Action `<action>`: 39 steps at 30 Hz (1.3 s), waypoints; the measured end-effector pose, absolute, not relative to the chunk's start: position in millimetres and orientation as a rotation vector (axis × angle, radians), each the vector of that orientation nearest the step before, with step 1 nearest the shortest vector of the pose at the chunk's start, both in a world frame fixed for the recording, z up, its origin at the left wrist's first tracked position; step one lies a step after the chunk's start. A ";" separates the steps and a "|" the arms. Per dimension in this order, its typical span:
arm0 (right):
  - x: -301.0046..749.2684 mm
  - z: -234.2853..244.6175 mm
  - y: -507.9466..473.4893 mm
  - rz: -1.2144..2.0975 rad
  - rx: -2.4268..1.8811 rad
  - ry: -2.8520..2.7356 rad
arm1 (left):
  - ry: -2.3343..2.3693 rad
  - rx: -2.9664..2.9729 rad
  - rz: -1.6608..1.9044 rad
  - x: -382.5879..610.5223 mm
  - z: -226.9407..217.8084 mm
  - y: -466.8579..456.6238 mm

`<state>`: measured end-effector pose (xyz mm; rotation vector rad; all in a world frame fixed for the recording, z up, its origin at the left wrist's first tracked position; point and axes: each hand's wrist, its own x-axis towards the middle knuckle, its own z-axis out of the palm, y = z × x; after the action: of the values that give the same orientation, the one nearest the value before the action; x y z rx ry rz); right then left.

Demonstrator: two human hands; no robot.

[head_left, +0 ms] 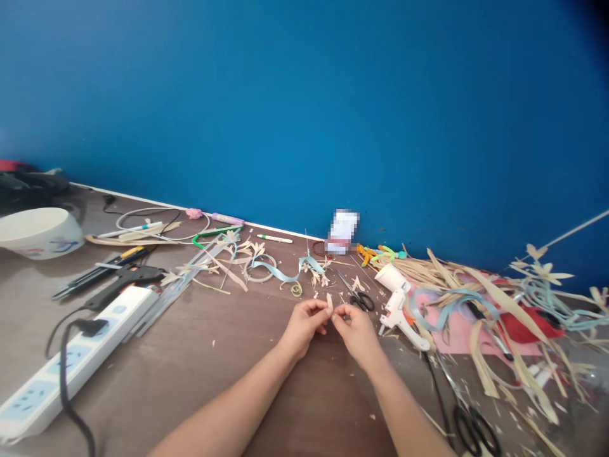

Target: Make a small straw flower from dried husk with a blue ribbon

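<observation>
A small pale piece of dried leaf [330, 299] stands up between my fingertips, above the middle of the table. My left hand [303, 325] pinches it between thumb and forefinger. From the other side my right hand [356, 330] closes thumb and forefinger at its lower edge; the contact there is partly hidden. Just beyond my right hand lie black-handled scissors [362, 299]. A white glue gun [402, 320] rests to the right of that hand. Past my left hand are a curled light-blue ribbon [280, 274] and several pale leaf flowers [316, 271].
On the left are a white power strip [80, 362], a black glue gun [128, 279] and a white bowl [42, 231]. Dried leaf strips [485, 368] pile over pink paper [440, 333] on the right. Larger scissors [476, 428] lie near front right. A blue wall [304, 114] rises behind.
</observation>
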<state>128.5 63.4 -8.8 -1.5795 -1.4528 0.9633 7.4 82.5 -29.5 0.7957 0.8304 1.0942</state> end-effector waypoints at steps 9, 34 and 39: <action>129.8 -7.9 62.2 0.931 -1.592 -1.479 | 0.857 0.802 1.082 7.6 -26.7 82.5; 130.5 1.2 66.7 0.585 -1.644 -1.620 | 0.873 0.987 1.020 11.7 -28.0 80.2; 130.7 0.4 66.7 0.544 -1.651 -1.619 | 0.882 0.989 1.022 12.0 -28.2 80.0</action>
<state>130.7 66.7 0.4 -1.6515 -1.6185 0.5440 12.0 80.0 -28.2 0.9894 0.8820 1.0222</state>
